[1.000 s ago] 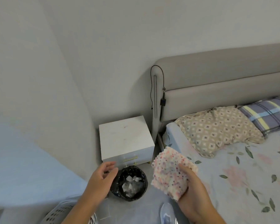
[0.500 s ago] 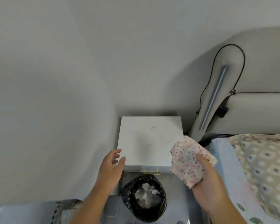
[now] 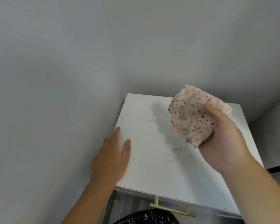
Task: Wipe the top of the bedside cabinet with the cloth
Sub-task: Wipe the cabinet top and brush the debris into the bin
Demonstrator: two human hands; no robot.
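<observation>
The white bedside cabinet [image 3: 152, 167] fills the middle of the head view, its flat top showing small dark specks and faint smudges. My right hand [image 3: 223, 141] holds a bunched pink and white speckled cloth [image 3: 192, 117] a little above the right part of the top; its shadow falls on the surface. My left hand [image 3: 111, 157] rests at the cabinet's left edge, fingers together and straight, thumb on the top, holding nothing.
Grey walls close in behind and to the left of the cabinet. A brass drawer handle [image 3: 171, 208] shows on the front. A bin lined with a black bag [image 3: 147, 218] stands on the floor right below it.
The view has closed in on the cabinet. My right hand has carried the cloth from beside the cabinet to above its top. My left hand has moved up onto the left edge.
</observation>
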